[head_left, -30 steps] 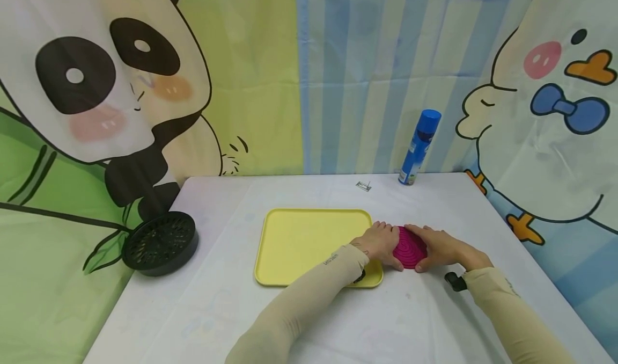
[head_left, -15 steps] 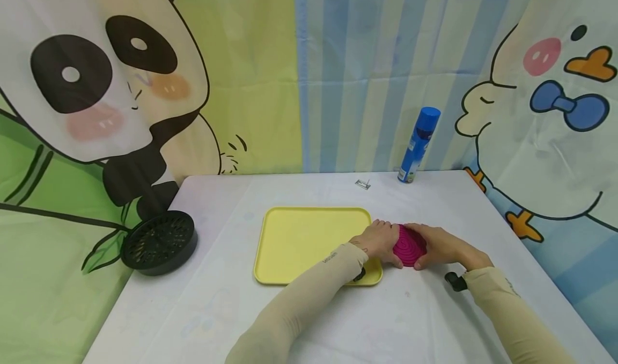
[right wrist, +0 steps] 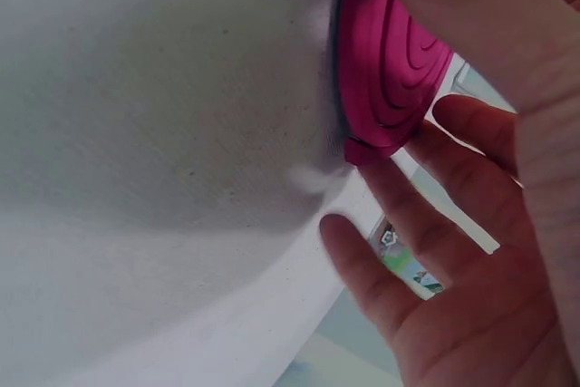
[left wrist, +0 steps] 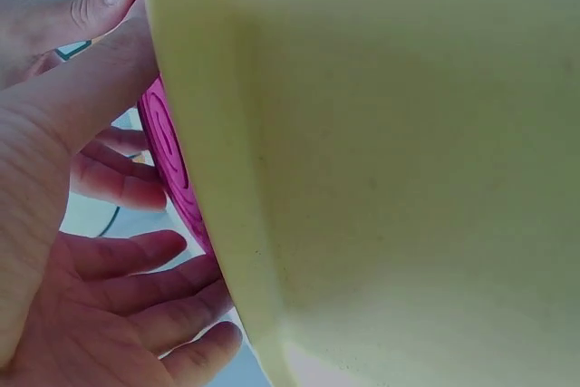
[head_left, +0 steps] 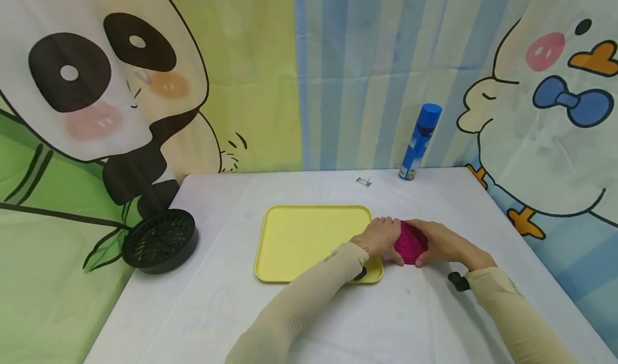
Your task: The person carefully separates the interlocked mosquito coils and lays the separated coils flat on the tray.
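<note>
A magenta round coil point(head_left: 410, 243) with spiral ridges lies flat on the white table, just right of a yellow tray point(head_left: 309, 240). My left hand point(head_left: 383, 239) reaches over the tray's right edge and curves round the coil's left side. From the right, my right hand point(head_left: 440, 241) holds the opposite side, thumb near and fingers far. In the right wrist view the coil point(right wrist: 385, 52) shows a small end tab, with fingertips at its rim. The tray's wall point(left wrist: 217, 178) covers part of the coil point(left wrist: 168, 147) in the left wrist view.
A black round dish with a slotted-looking inside point(head_left: 161, 243) stands at the table's left edge. A blue spray can point(head_left: 417, 144) is at the back right, near a small dark printed mark point(head_left: 363, 182). Printed curtains hang behind the table.
The head view has shifted slightly. Both hands stay round the magenta coil in nearly the same place; the right thumb has moved only a little.
</note>
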`<state>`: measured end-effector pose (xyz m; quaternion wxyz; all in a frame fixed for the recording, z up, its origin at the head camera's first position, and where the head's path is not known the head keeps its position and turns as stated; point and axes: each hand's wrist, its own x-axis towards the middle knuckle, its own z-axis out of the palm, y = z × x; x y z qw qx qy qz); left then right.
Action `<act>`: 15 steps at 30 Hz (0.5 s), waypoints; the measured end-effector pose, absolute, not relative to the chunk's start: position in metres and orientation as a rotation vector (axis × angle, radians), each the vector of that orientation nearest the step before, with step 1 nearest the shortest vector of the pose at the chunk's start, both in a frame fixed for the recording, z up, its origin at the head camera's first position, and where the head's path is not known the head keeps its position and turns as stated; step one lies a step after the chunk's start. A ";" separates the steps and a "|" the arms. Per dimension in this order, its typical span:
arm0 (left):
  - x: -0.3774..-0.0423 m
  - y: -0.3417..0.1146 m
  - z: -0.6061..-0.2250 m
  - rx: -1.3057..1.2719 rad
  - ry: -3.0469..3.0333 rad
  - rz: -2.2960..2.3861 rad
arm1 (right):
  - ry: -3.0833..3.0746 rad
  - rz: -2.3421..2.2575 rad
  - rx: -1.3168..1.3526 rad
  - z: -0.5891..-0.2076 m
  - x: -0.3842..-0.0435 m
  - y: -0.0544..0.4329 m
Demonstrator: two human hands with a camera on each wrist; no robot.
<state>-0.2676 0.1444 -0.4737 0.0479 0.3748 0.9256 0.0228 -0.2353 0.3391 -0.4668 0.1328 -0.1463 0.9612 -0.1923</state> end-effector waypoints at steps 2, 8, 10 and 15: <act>-0.267 0.144 -0.473 1.147 2.834 0.071 | 2.801 -0.564 -0.444 -0.465 -0.235 0.339; -0.266 0.144 -0.470 1.150 2.829 0.123 | 2.825 -0.587 -0.476 -0.460 -0.232 0.340; -0.264 0.146 -0.470 1.150 2.824 0.123 | 2.843 -0.583 -0.484 -0.459 -0.231 0.341; -0.261 0.149 -0.471 1.146 2.839 0.104 | 2.872 -0.611 -0.495 -0.459 -0.230 0.345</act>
